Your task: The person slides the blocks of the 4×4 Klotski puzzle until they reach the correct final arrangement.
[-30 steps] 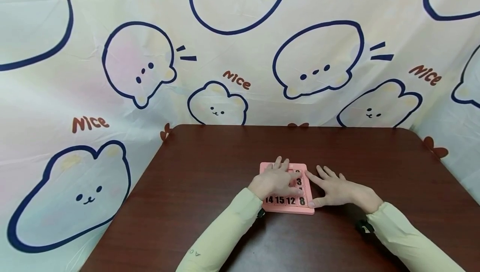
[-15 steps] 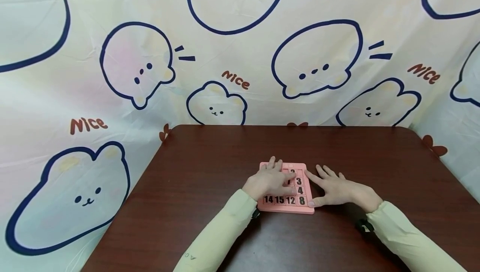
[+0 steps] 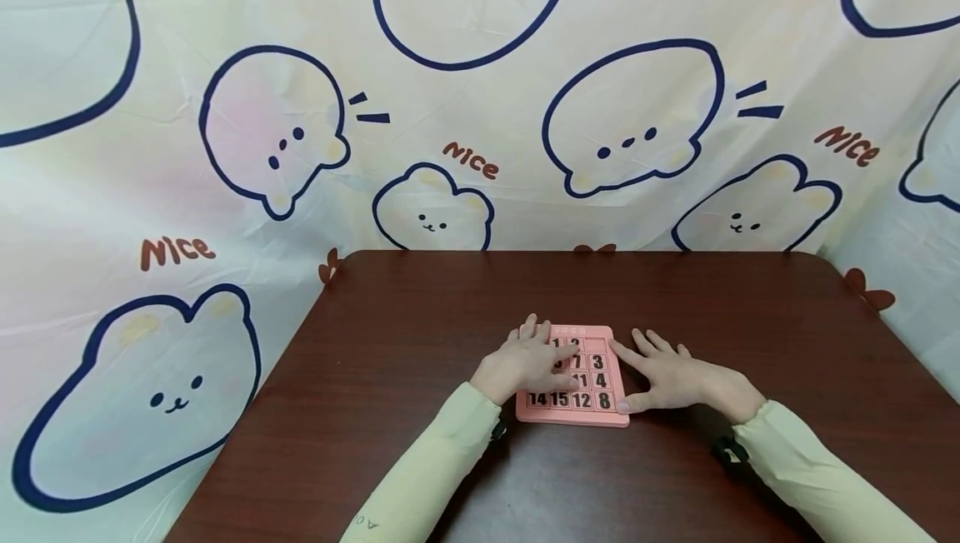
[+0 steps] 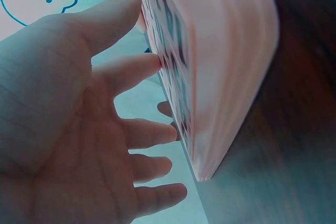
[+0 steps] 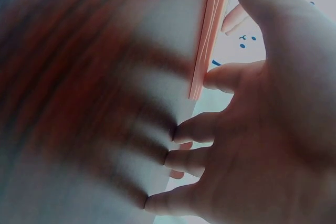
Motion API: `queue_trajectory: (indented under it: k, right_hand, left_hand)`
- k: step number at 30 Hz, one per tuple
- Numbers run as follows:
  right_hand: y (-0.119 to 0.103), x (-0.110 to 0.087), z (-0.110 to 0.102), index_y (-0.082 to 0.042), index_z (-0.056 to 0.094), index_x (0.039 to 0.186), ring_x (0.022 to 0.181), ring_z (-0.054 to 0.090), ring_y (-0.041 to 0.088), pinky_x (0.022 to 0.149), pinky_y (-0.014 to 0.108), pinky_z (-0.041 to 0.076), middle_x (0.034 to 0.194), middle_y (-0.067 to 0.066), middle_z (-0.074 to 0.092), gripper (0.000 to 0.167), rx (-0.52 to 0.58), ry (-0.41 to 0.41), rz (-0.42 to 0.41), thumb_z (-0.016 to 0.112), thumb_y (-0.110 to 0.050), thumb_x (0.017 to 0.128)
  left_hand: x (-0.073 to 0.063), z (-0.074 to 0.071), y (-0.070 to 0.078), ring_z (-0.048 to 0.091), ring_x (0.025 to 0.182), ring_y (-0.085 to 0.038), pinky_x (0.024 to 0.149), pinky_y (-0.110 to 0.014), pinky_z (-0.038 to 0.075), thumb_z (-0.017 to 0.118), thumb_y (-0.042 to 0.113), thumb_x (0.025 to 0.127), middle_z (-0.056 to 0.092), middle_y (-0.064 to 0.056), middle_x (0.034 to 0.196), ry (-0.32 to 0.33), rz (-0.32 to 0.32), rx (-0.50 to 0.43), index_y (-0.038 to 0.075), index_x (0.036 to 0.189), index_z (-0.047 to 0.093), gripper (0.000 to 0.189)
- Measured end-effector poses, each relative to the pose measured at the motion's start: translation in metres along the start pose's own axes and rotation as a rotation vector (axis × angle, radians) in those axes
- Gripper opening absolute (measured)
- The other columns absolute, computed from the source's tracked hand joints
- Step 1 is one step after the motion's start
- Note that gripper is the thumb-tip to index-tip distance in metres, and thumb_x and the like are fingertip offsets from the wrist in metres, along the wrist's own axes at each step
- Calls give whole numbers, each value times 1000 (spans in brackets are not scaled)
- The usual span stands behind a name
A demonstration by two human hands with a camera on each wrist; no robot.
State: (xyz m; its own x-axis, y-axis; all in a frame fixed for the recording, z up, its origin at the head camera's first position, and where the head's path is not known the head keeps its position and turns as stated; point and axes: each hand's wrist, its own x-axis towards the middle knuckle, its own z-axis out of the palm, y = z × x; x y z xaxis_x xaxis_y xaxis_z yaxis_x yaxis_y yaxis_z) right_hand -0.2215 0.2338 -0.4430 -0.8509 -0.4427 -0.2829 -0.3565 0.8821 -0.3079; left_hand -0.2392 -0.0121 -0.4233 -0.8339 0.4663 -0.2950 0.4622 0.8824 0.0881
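Note:
A pink number sliding puzzle (image 3: pixel 572 419) lies flat on the brown table, with a vacant slot at its top right corner. Over its left part spreads my left hand (image 3: pixel 517 366), fingers extended, hiding several number tiles. In the left wrist view, the thumb and index fingertip overlap the face of the puzzle (image 4: pixel 231 61). My right hand (image 3: pixel 670 378) is spread at the right side, thumb and index fingertip right at the puzzle's edge. The right wrist view shows the other fingertips of that hand down at the tabletop, beside the puzzle's side wall (image 5: pixel 205 51).
The dark brown table (image 3: pixel 420 301) reaches back to a pale curtain (image 3: pixel 517 118) printed with blue-outlined cartoon animals. Both forearms, in pale yellow-green sleeves (image 3: pixel 431 460), come in from the front edge of the view.
My left hand has shifted left across the puzzle, uncovering more tiles, among them 2, 7 and 11, and the vacant corner slot. The right hand has stayed put at the right edge.

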Motion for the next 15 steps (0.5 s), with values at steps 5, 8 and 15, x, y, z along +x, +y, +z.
queue_trajectory:
  k: [5, 8, 15]
  right_hand:
    - [1, 0, 0, -17, 23, 157, 146, 9, 55, 102, 82, 14, 159, 33, 14, 105, 4, -9, 9, 61, -74, 78]
    - [2, 1, 0, -17, 23, 157, 146, 10, 55, 101, 82, 14, 159, 34, 15, 106, 1, -3, 3, 61, -74, 78]
    - [2, 1, 0, -15, 24, 157, 144, 13, 57, 99, 83, 17, 157, 36, 18, 105, -18, 19, -22, 61, -75, 78]
  left_hand:
    - [-2, 1, 4, 5, 154, -31, 122, -49, 19, 53, 63, 92, 15, -10, 166, -2, 21, -22, 42, 152, 31, 68]
    - [-4, 0, 8, 4, 155, -31, 122, -49, 18, 52, 62, 93, 13, -9, 166, -4, 61, -28, 42, 153, 28, 68]
    - [-12, 1, 18, 4, 155, -30, 122, -49, 20, 50, 68, 90, 13, -5, 166, -15, 131, 57, 49, 150, 29, 65]
